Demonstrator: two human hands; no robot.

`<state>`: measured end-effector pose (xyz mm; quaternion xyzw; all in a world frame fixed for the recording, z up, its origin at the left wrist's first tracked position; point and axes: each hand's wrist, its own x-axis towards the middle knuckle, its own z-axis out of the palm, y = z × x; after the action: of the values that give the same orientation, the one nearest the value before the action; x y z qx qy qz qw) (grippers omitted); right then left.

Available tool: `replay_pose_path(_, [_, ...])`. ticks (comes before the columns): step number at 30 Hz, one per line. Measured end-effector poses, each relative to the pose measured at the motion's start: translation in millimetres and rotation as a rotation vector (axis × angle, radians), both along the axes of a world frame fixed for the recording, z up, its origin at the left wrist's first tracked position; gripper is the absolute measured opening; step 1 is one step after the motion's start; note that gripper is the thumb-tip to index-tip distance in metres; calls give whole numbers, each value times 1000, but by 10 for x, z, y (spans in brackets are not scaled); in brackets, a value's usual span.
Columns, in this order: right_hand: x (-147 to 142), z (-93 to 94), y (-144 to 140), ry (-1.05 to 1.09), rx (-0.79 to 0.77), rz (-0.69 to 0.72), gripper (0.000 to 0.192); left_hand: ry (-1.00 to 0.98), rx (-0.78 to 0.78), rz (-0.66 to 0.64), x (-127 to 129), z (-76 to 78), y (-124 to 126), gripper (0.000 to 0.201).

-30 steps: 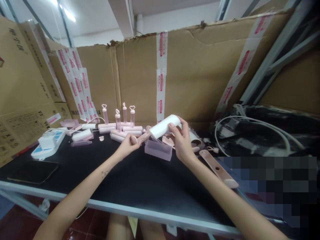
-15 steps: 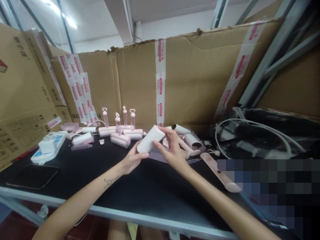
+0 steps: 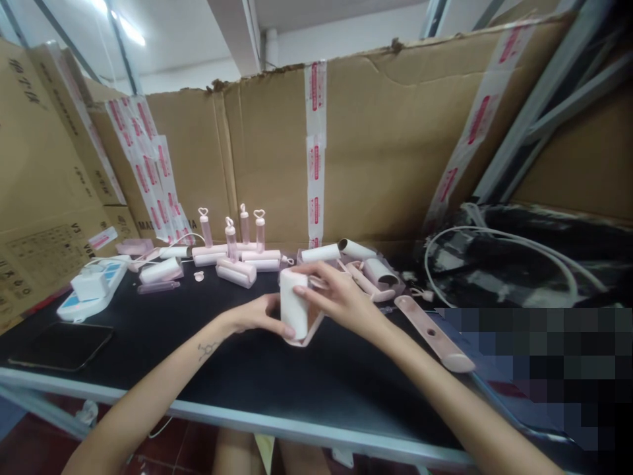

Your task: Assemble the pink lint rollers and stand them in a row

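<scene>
In the middle of the view, a white roll (image 3: pixel 293 307) stands nearly upright above the table, in or against a pink plastic casing (image 3: pixel 313 326). How far it is seated in the casing I cannot tell. My left hand (image 3: pixel 260 315) grips its lower left side, the thumb across the bottom of the roll. My right hand (image 3: pixel 339 293) holds the upper right side, fingers over the top. Behind my right hand lie loose white rolls (image 3: pixel 359 249) with hollow cores and pink curved parts (image 3: pixel 363 282). A long pink cover (image 3: pixel 434 335) with a hole lies to the right.
Back left are several pink-cased rolls (image 3: pixel 236 271), some with clear-pink heart-topped handles (image 3: pixel 260 231) upright. A power strip (image 3: pixel 93 290) and a dark phone (image 3: pixel 62 345) lie left on the black table (image 3: pixel 237 376). Cardboard (image 3: pixel 376 152) walls the back. White cables (image 3: pixel 504 231) loop at right.
The white roll has turned from a slant to nearly upright and come slightly lower, and the pink casing now shows beside it. Both hands have shifted their grip with it.
</scene>
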<state>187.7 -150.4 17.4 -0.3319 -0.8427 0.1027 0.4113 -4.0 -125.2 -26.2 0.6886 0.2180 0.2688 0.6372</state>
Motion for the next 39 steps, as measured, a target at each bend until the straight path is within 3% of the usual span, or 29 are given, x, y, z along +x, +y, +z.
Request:
replay_pose_path(3, [-82, -74, -49, -115, 17, -18, 22, -80, 159, 156, 31, -27, 18, 86])
replay_pose_path(5, [-102, -97, -76, -128, 7, -24, 27, -118, 228, 281, 74, -58, 14, 89])
replay_pose_path(9, [-42, -84, -67, -140, -143, 80, 43, 31, 385, 383, 32, -15, 32, 74])
replay_pose_path(15, [4, -177, 65, -138, -212, 54, 40, 351, 587, 364, -126, 163, 41, 50])
replay_pose_path(21, [-88, -243, 17, -44, -162, 24, 40, 417, 540, 399, -23, 107, -3, 67])
replay_pose_path(27, [-123, -231, -5, 52, -93, -59, 44, 7, 296, 608, 0, 120, 61, 59])
replay_pose_path(31, [-109, -276, 47, 71, -96, -92, 44, -73, 180, 575, 55, 29, 76, 55])
replay_pose_path(36, [-94, -271, 47, 32, -77, -101, 40, -122, 283, 433, 101, -173, 121, 70])
replay_pose_path(39, [-48, -161, 15, -84, -47, -60, 37, -9, 386, 368, 60, -139, 106, 76])
